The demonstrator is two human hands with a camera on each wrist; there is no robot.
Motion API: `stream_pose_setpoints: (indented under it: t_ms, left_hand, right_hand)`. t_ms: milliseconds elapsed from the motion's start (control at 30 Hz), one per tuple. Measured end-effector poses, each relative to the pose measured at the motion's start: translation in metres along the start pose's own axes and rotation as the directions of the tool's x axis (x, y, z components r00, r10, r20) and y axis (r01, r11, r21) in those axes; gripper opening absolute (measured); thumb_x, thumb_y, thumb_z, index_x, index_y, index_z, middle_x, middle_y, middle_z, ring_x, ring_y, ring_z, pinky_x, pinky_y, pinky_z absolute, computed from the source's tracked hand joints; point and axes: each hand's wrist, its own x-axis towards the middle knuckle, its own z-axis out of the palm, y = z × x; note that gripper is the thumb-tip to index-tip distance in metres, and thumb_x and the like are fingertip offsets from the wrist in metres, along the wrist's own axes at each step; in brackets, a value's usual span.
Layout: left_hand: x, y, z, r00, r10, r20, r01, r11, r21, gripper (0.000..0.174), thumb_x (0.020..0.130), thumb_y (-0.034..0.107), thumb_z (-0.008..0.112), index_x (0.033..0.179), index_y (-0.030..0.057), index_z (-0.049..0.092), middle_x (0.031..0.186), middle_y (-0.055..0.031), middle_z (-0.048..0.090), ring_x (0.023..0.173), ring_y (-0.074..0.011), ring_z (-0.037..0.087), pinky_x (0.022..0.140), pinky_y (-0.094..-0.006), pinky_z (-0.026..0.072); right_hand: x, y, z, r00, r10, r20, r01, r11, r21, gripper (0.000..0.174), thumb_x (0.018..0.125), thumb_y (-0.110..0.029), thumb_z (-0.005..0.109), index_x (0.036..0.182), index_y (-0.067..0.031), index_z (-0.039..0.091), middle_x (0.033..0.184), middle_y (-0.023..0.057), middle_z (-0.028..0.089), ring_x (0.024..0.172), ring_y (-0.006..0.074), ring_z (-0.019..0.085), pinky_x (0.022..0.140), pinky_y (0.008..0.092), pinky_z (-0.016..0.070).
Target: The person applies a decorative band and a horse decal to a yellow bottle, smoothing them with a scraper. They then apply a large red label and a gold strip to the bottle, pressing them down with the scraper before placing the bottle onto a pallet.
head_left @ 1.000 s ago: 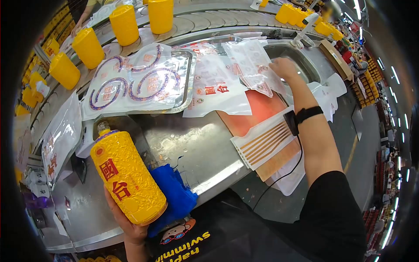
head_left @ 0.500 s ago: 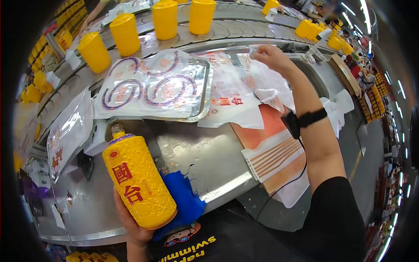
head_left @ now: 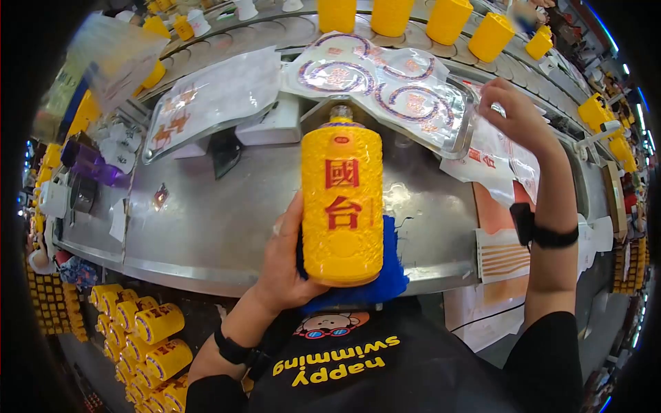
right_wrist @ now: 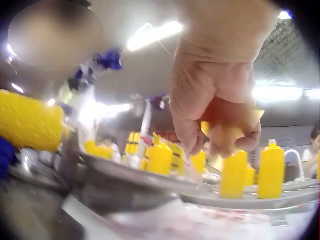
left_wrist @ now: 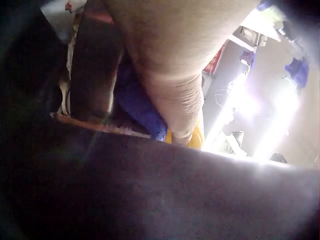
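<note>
Bottle in one hand, film in the other

My left hand (head_left: pixel 286 265) curls round the lower body of the yellow bottle (head_left: pixel 342 206), holding it upright over the bench (head_left: pixel 220 220) edge with the blue cloth (head_left: pixel 389 272) bunched behind it. My right hand (head_left: pixel 516 113), well apart over the tray (head_left: pixel 463 131), pinches a printed film sheet (head_left: pixel 513 165). Gripped so low and single-handed, the bottle could tip or slip off the edge, and lifting the film might drag neighbouring sheets along.

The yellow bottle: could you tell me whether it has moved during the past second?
Yes. The yellow bottle has swung upright and rightward, now covering the blue cloth, its neck reaching the metal tray.
</note>
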Motion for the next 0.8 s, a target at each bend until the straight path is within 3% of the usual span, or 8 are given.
stream_pose_setpoints:
  t_ms: [67, 100, 133, 233, 267, 333, 600, 800]
  left_hand:
    - [0.000, -0.003, 0.000, 1.000, 0.007, 0.010, -0.006, 1.000, -0.006, 0.107, 0.076, 0.041, 0.080, 0.151, -0.0023, 0.018, 0.137, -0.0249, 0.050, 0.124, -0.0399, 0.051, 0.106, -0.0456, 0.0374]
    - [0.000, -0.001, -0.002, 1.000, 0.015, 0.025, -0.014, 1.000, -0.011, 0.107, 0.077, 0.040, 0.080, 0.152, -0.0018, 0.017, 0.138, -0.0252, 0.048, 0.126, -0.0398, 0.049, 0.107, -0.0453, 0.0362]
    - [0.000, 0.000, -0.003, 0.999, 0.023, 0.040, -0.022, 1.000, -0.016, 0.107, 0.078, 0.040, 0.079, 0.152, -0.0014, 0.016, 0.140, -0.0255, 0.046, 0.128, -0.0397, 0.047, 0.108, -0.0450, 0.0351]
    - [0.000, 0.010, -0.014, 0.990, 0.017, 0.139, -0.014, 1.000, -0.022, 0.106, 0.079, 0.041, 0.076, 0.154, -0.0002, 0.013, 0.149, -0.0248, 0.033, 0.139, -0.0354, 0.034, 0.115, -0.0422, 0.0252]
    - [0.001, 0.015, -0.016, 0.993, -0.003, 0.121, 0.026, 0.981, -0.191, 0.104, 0.081, 0.041, 0.075, 0.154, -0.0001, 0.013, 0.150, -0.0238, 0.032, 0.140, -0.0341, 0.033, 0.116, -0.0417, 0.0239]
    - [0.003, 0.022, -0.019, 0.993, -0.053, 0.105, 0.100, 0.853, -0.512, 0.100, 0.083, 0.040, 0.072, 0.154, 0.0001, 0.014, 0.152, -0.0218, 0.031, 0.142, -0.0314, 0.030, 0.117, -0.0407, 0.0213]
    - [0.019, 0.036, 0.004, 0.992, -0.116, -0.054, 0.084, 0.910, -0.406, 0.080, 0.089, 0.025, 0.065, 0.150, -0.0009, 0.020, 0.146, -0.0198, 0.036, 0.137, -0.0282, 0.034, 0.116, -0.0385, 0.0246]
    - [0.009, 0.030, -0.002, 0.996, -0.093, -0.003, 0.082, 0.890, -0.449, 0.081, 0.089, 0.026, 0.065, 0.150, -0.0010, 0.020, 0.146, -0.0199, 0.035, 0.138, -0.0284, 0.034, 0.116, -0.0387, 0.0240]
  right_hand:
    - [-0.016, -0.074, -0.018, 0.989, -0.121, 0.084, 0.108, 0.984, 0.145, 0.014, 0.087, -0.010, 0.065, 0.082, -0.0017, 0.055, 0.108, 0.0094, 0.058, 0.096, 0.0214, 0.057, 0.079, 0.0317, 0.0465]
    - [-0.022, -0.102, -0.021, 0.947, -0.320, 0.010, 0.310, 0.924, 0.222, 0.012, 0.088, -0.012, 0.066, 0.088, -0.0025, 0.058, 0.100, 0.0106, 0.057, 0.092, 0.0279, 0.058, 0.080, 0.0339, 0.0473]
    - [-0.030, -0.134, -0.026, 0.964, -0.247, 0.096, 0.193, 0.905, 0.380, 0.011, 0.088, -0.010, 0.066, 0.087, -0.0024, 0.058, 0.101, 0.0108, 0.056, 0.091, 0.0279, 0.059, 0.077, 0.0336, 0.0478]
    - [-0.036, -0.185, -0.004, 0.901, -0.434, 0.008, 0.388, 0.813, 0.433, 0.010, 0.084, -0.007, 0.068, 0.090, -0.0017, 0.061, 0.101, 0.0147, 0.055, 0.092, 0.0310, 0.057, 0.080, 0.0371, 0.0483]
    - [-0.037, -0.195, 0.004, 0.898, -0.439, 0.008, 0.393, 0.811, 0.433, 0.010, 0.084, -0.007, 0.067, 0.090, -0.0015, 0.062, 0.102, 0.0158, 0.055, 0.094, 0.0322, 0.057, 0.082, 0.0383, 0.0482]
    - [-0.039, -0.207, 0.022, 0.930, -0.368, 0.009, 0.337, 0.860, 0.384, 0.010, 0.084, -0.009, 0.066, 0.090, -0.0015, 0.064, 0.104, 0.0173, 0.055, 0.099, 0.0341, 0.056, 0.085, 0.0403, 0.0476]
    - [-0.048, -0.219, 0.043, 0.957, -0.268, -0.115, 0.290, 0.915, 0.282, 0.012, 0.083, -0.011, 0.067, 0.087, -0.0010, 0.061, 0.103, 0.0175, 0.052, 0.099, 0.0352, 0.051, 0.087, 0.0420, 0.0462]
    - [-0.061, -0.214, 0.068, 0.970, -0.081, -0.229, 0.181, 0.869, 0.461, 0.012, 0.083, -0.008, 0.070, 0.087, -0.0042, 0.059, 0.106, 0.0118, 0.050, 0.091, 0.0219, 0.054, 0.075, 0.0305, 0.0467]
